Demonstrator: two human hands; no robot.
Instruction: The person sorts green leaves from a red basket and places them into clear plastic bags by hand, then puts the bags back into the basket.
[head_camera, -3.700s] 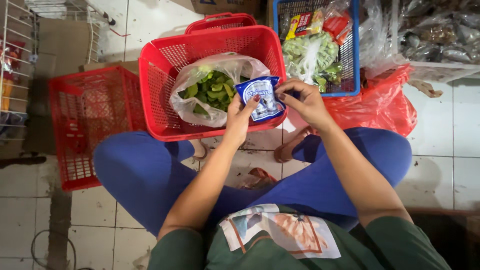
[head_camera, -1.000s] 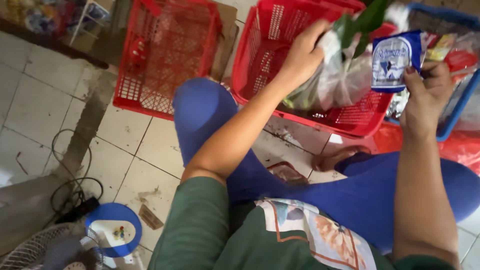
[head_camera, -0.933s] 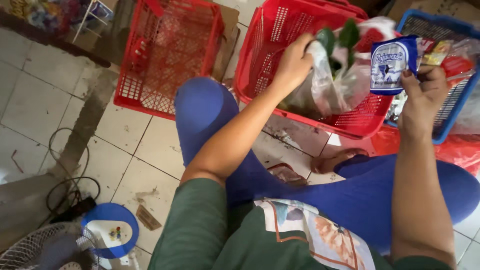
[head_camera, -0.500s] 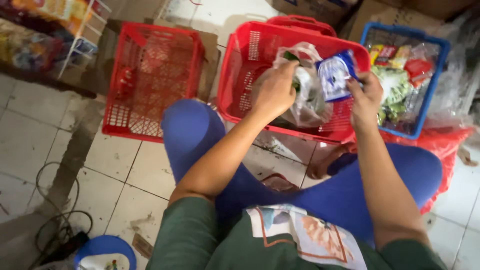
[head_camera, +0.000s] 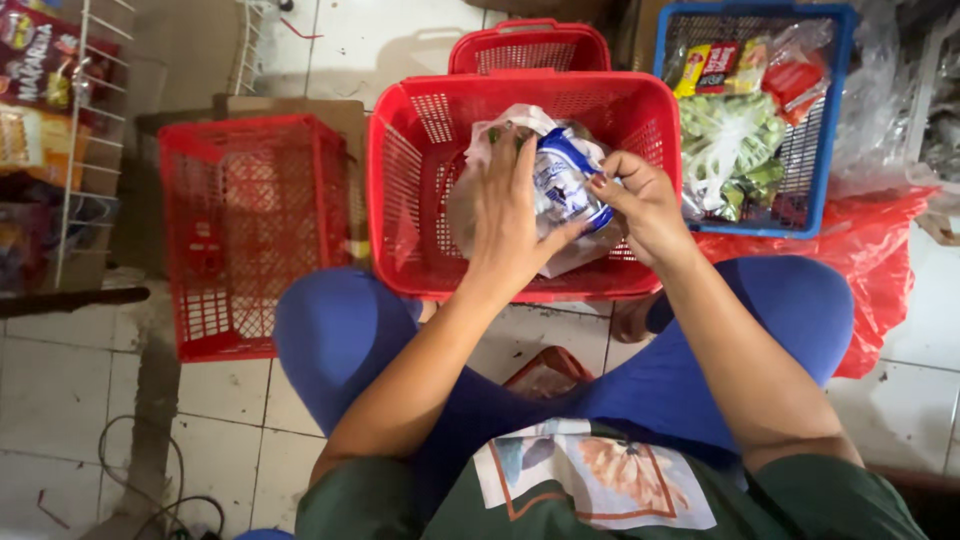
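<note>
Hands first: we see our left hand (head_camera: 508, 218) laid flat with fingers spread over a clear plastic bag (head_camera: 478, 205), pressing on it from above. Our right hand (head_camera: 642, 203) comes in from the other side and pinches the edge of a small blue and white packet (head_camera: 563, 182) between thumb and fingertips. The packet sits between the two hands, touching both, its lower end tucked under the thumb side of the left hand and its upper end lying against the top of the bag.

Bag and packet both rest inside a red basket (head_camera: 420, 130), roughly at its middle, with the hands reaching down over the near rim. We can make out a little green inside the bag by the left fingertips, but most of its contents are hidden under the hand.

Just behind this basket stands a second red one (head_camera: 529, 46), touching its far rim. To the left, apart from it, a third red basket (head_camera: 245, 230) sits on the tiled floor (head_camera: 70, 400). To the right, just beside the middle basket, a blue basket (head_camera: 828, 120) holds bagged green vegetables (head_camera: 725, 150) and some coloured packets. A red plastic bag (head_camera: 860, 250) lies under and in front of it. Our knees in blue trousers (head_camera: 340, 335) flank the near side, and a white wire rack (head_camera: 70, 130) stands at the far left.
</note>
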